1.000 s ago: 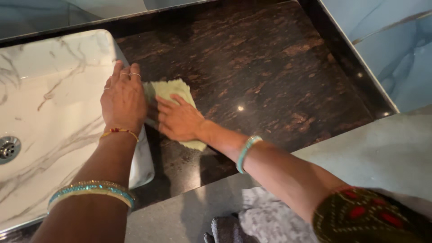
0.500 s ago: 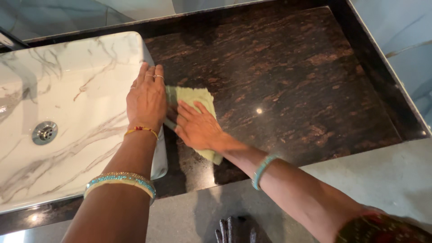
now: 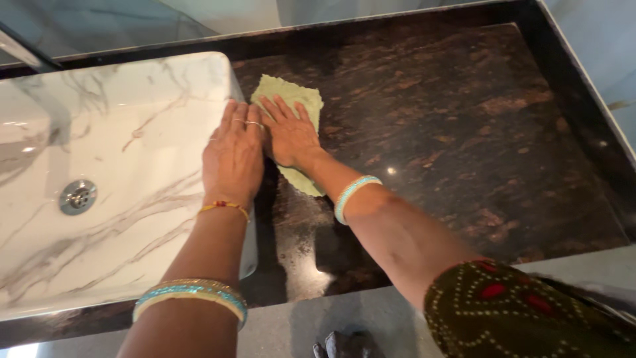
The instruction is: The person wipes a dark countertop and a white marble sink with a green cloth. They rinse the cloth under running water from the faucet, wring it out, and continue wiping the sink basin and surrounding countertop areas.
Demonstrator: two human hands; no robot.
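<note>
green cloth [image 3: 289, 91] under flat right hand [image 3: 289, 136]

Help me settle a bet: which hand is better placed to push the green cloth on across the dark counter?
Probably the right hand: it lies flat on the green cloth on the dark counter. The left hand rests on the marble sink rim, off the cloth.

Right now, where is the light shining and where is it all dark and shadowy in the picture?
In the head view, a small bright glint sits on the dark stone counter; the white marble sink looks brightest; a shadow lies under the right hand and arm, beside the green cloth; the left hand is sharp, not blurred.
</note>
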